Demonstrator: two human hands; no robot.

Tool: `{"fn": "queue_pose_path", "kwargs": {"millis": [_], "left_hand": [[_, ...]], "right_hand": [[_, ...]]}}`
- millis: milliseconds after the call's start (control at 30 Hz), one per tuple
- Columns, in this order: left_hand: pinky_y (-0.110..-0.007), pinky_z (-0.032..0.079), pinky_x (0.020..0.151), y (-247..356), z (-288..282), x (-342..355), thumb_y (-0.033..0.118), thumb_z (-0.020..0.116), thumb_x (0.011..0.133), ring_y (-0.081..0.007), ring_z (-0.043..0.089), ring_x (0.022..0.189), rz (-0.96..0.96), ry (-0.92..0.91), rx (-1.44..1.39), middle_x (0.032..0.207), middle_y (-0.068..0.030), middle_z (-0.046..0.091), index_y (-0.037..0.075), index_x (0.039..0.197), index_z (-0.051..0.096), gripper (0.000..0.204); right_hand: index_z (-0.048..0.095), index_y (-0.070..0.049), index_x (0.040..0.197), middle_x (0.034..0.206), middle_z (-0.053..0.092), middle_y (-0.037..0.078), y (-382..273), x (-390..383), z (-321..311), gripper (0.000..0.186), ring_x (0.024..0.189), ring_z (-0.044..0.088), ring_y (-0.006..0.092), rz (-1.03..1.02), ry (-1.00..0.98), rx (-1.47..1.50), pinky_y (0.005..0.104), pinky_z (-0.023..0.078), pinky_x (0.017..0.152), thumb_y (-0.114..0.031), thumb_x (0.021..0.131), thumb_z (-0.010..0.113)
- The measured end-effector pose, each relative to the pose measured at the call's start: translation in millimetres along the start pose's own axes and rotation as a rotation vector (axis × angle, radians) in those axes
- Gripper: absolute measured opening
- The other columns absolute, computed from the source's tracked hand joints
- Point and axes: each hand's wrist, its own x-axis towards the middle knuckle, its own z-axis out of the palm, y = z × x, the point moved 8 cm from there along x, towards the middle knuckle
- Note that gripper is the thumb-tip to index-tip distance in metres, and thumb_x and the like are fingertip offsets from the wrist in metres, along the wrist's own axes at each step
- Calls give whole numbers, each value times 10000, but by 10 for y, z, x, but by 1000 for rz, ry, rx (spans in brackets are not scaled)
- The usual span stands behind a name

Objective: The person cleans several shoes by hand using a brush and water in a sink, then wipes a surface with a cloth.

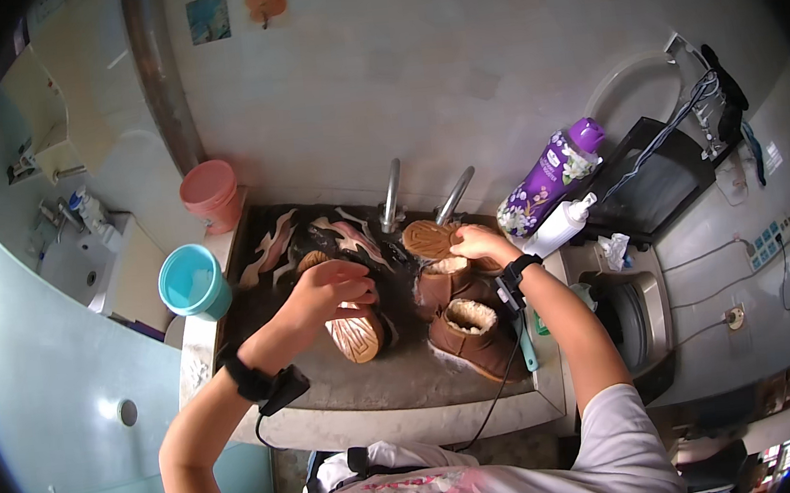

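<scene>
A brown boot with a tan, grooved sole (356,338) lies sole up in the dark, wet basin (394,384). My left hand (328,296) is across it, fingers bent over its middle; part of the boot is hidden beneath. Further right, my right hand (482,245) grips another boot by its tan sole (427,241), tilted with the sole up. Just below that hand, a brown fleece-lined boot (437,292) stands upright. Nearer to me is a second upright boot (470,334), its pale lining showing and some foam along its lower edge. Both wrists wear black straps.
Two metal taps (392,196) rise at the back. A pink bucket (210,198) and a teal bucket (195,281) stand on the left ledge. At right are a purple bottle (548,178), a white bottle (560,225), a teal-handled tool (527,346) and a washing machine (628,314).
</scene>
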Motion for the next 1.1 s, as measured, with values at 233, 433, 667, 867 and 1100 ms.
{"fn": "queue_pose_path", "kwargs": {"millis": [233,433,667,867,1100], "left_hand": [[-402,498,862,-563,311,1214,78,578,815,-283,601,908,-325,-12,-453,971,-149,601,-23,963,561,180],[-394,522,768,-1006,497,2098,142,520,876,-264,595,799,-365,118,-457,837,-133,577,-22,883,527,164],[-383,531,574,-1252,636,2722,192,413,912,-223,549,579,-358,236,-415,659,-88,516,19,799,495,222],[-374,541,529,-1664,470,2927,125,408,900,-182,541,534,-403,355,-426,639,-53,521,51,751,518,199],[-349,538,517,-1751,537,2972,97,419,896,-180,554,557,-426,342,-397,644,-54,532,47,759,531,184]], "right_hand": [[591,27,1069,1141,552,221,449,204,-282,371,1085,520,358,158,195,-54,389,434,915,-176,779,481],[359,60,1274,1339,364,246,658,684,57,529,1269,328,338,163,103,52,354,291,1047,-100,774,420],[585,-12,1018,1095,569,213,850,1083,121,336,1050,529,357,7,282,37,428,441,888,-144,718,513],[651,-10,805,873,637,210,631,978,52,207,868,608,369,49,351,-7,430,493,761,-131,699,521],[655,-13,840,937,632,202,578,752,63,204,926,602,338,111,272,-83,402,491,795,-127,708,549]]}}
